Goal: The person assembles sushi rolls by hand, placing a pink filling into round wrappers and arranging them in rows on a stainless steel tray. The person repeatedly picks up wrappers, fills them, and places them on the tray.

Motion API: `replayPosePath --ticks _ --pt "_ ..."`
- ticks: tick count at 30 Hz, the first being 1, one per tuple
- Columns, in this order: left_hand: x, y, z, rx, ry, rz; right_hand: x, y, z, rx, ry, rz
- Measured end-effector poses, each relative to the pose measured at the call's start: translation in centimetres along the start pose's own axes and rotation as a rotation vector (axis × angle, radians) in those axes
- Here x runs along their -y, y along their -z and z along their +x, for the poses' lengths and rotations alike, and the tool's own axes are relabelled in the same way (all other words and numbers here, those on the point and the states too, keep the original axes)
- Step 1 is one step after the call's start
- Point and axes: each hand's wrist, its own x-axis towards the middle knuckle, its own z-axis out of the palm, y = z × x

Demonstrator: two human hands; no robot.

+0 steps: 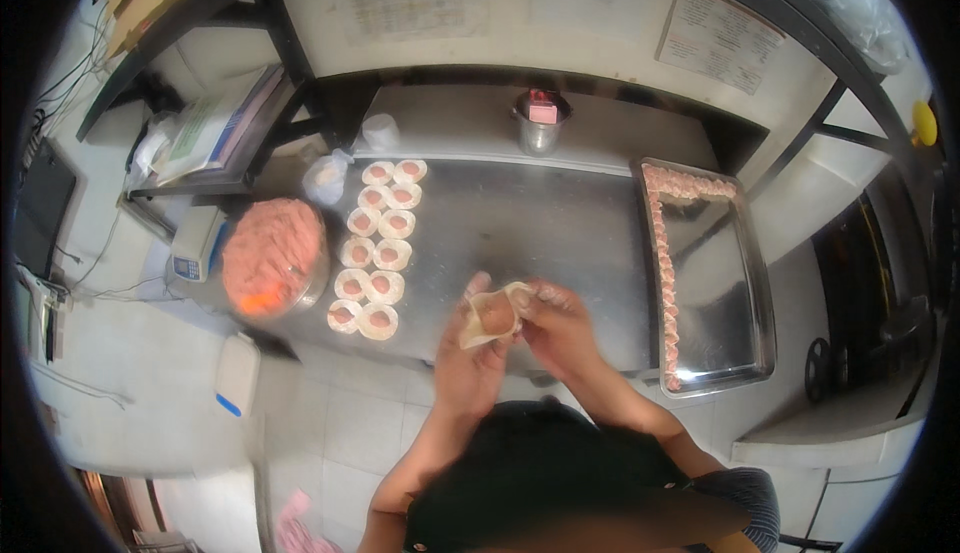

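Between my two hands, over the near edge of the metal worktable (540, 223), is a round dumpling wrapper (493, 315) with pink filling in its middle. My left hand (474, 338) cups it from the left and below. The fingers of my right hand (552, 321) pinch its upper right rim, which is bent up around the filling. To the left, several flat wrappers (380, 321) lie in two columns, each topped with a pink lump of filling. Past them stands a large bowl heaped with pink ground filling (270, 253), an orange-lit patch at its near side.
A shiny metal tray (715, 283) at the right holds filled dumplings (668, 283) along its far and left sides. A metal cup (541, 133) and a white roll (380, 132) stand at the back. A scale (195, 243) sits beyond the bowl. Black shelf posts (285, 43) rise behind.
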Motion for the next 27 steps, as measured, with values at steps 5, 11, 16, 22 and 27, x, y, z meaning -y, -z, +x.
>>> replayPosePath --ticks 5,11,16,22,27 --pt "-1.5 1.3 0.9 -0.045 -0.062 -0.005 -2.6 -2.0 0.0 -0.064 0.400 -0.207" --pt "-1.5 2.5 1.3 0.156 -0.026 0.159 -3.1 -2.4 -0.6 -0.221 0.598 -0.782" --pt "-1.7 2.6 2.3 0.268 0.157 -0.044 -2.1 -2.5 -1.2 -0.116 0.539 -0.134" --pt "0.2 0.3 3.9 0.210 0.130 -0.164 -0.3 -1.7 -2.4 -0.263 0.580 -0.396" --pt "1.8 -2.0 3.9 0.356 -0.233 0.517 1.2 -2.0 -3.6 -0.267 0.753 -0.696"
